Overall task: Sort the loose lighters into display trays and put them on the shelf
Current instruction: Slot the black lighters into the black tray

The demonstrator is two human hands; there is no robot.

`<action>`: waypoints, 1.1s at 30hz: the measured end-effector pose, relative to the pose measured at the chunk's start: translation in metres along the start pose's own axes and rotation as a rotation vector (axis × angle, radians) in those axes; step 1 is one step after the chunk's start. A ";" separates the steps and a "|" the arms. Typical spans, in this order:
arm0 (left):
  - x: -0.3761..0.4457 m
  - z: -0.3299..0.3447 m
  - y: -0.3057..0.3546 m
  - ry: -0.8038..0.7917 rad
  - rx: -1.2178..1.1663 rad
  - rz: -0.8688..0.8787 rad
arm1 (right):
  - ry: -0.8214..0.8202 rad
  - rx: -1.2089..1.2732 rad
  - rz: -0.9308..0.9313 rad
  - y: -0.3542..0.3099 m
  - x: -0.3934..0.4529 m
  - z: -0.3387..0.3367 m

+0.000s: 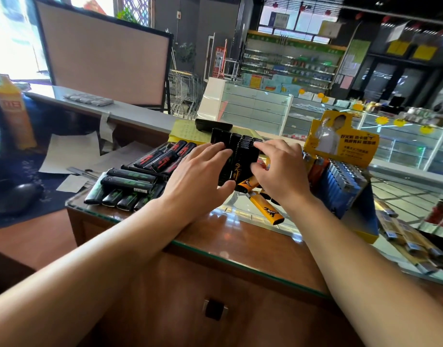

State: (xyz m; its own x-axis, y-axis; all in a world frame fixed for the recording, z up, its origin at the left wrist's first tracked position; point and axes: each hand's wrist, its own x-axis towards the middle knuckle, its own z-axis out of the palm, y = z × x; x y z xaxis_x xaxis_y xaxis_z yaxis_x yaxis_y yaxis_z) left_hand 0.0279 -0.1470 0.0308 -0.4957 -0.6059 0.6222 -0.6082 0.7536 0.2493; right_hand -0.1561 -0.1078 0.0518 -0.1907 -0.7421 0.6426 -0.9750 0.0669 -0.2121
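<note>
Both hands, left point(200, 171) and right point(278, 169), reach forward, fingers loosely curved.
</note>
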 end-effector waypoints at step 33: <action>-0.130 -0.085 -0.091 0.000 0.102 -0.152 | -0.308 0.140 -0.277 -0.115 -0.084 -0.005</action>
State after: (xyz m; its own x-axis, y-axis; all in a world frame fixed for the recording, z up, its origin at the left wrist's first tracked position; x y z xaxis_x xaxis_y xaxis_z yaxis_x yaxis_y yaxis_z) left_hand 0.2002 -0.1149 -0.0091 -0.3933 -0.7108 0.5831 -0.7358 0.6237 0.2639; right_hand -0.0281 -0.0496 0.0261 0.1398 -0.8852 0.4438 -0.9556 -0.2380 -0.1739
